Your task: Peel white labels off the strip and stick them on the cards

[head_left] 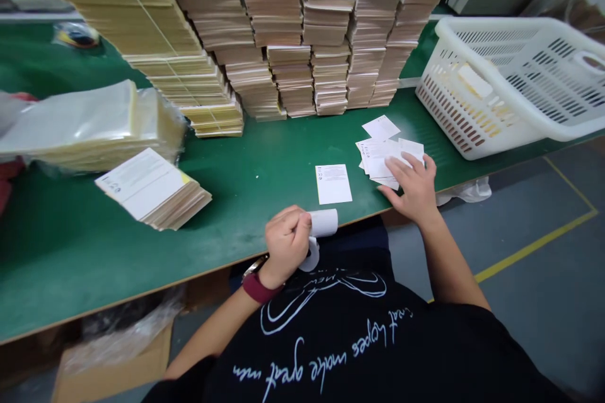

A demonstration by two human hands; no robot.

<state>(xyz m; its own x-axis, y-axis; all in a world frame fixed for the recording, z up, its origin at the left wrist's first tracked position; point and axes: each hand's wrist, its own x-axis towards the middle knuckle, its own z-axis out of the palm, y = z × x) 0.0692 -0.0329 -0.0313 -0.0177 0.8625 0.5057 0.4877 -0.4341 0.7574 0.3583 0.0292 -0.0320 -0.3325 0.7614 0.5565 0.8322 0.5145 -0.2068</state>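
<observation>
My left hand (pixel 288 238) is closed around a roll of white labels (pixel 324 223) at the table's front edge, and a loose curl of the strip hangs below it. A single printed white card (pixel 333 184) lies flat just beyond the roll. On the right, my right hand (pixel 411 186) rests with fingers spread over the near edge of a loose, overlapping pile of similar cards (pixel 375 154). To the left stands a leaning stack of cards (pixel 155 192), its top one white with print and a yellow edge.
Tall stacks of cards (pixel 278 6) line the back of the green table (pixel 227 201). A plastic-wrapped bundle (pixel 85 123) lies at the left. At the right, a white plastic basket (pixel 510 85) holds some pale items and overhangs the table edge.
</observation>
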